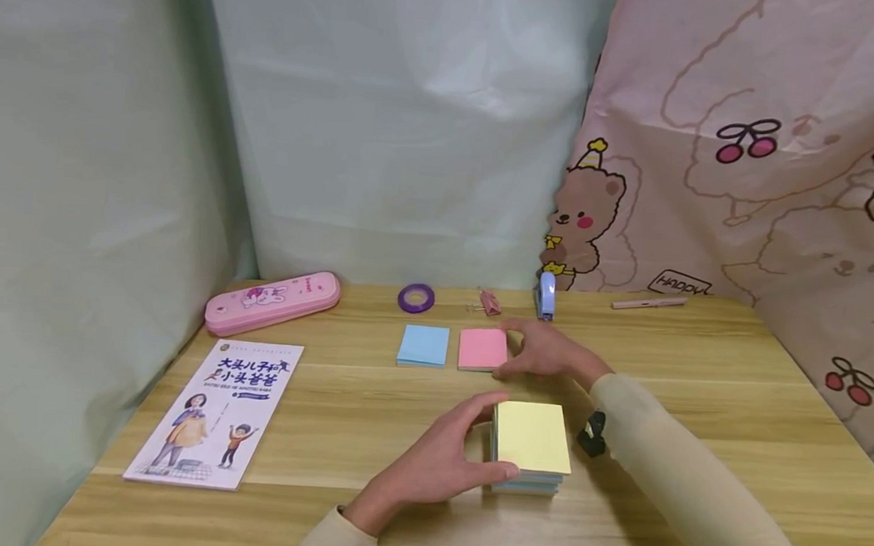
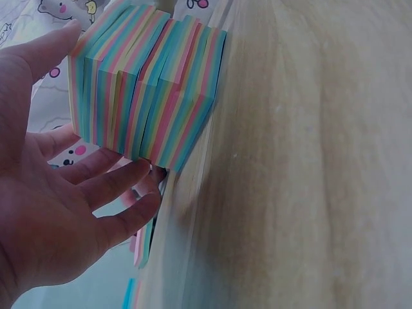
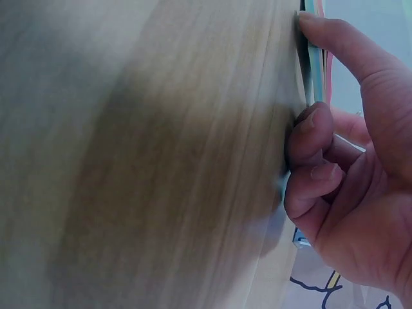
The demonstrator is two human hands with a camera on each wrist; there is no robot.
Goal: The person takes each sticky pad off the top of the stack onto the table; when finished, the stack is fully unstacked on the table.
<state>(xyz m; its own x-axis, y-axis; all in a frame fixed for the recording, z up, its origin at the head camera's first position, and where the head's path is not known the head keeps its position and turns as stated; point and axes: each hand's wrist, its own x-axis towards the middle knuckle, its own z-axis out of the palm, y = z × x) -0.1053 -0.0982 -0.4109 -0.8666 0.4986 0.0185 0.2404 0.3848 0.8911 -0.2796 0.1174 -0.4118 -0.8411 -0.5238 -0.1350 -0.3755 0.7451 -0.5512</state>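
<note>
A tall stack of sticky notes [image 1: 532, 437], yellow on top with striped pastel sides, stands on the wooden table in the head view. My left hand [image 1: 444, 453] holds it from the left, thumb at the near corner and fingers along the far side. In the left wrist view, the stack's layers [image 2: 141, 84] sit slightly uneven against the fingers [image 2: 109, 180]. Farther back, my right hand [image 1: 548, 351] grips a thin pink sticky note pad [image 1: 482, 348] by its right edge, between thumb and forefinger. Beside that pad, to its left, lies a blue sticky note pad [image 1: 423, 345].
A pink pencil case [image 1: 273, 303] and a picture booklet [image 1: 214, 414] lie on the left. Along the back are purple tape [image 1: 416, 298], a pink binder clip [image 1: 489, 301], a blue stapler [image 1: 546, 296] and a pen [image 1: 649, 303]. Cloth-covered walls rise behind the table [image 1: 344, 434].
</note>
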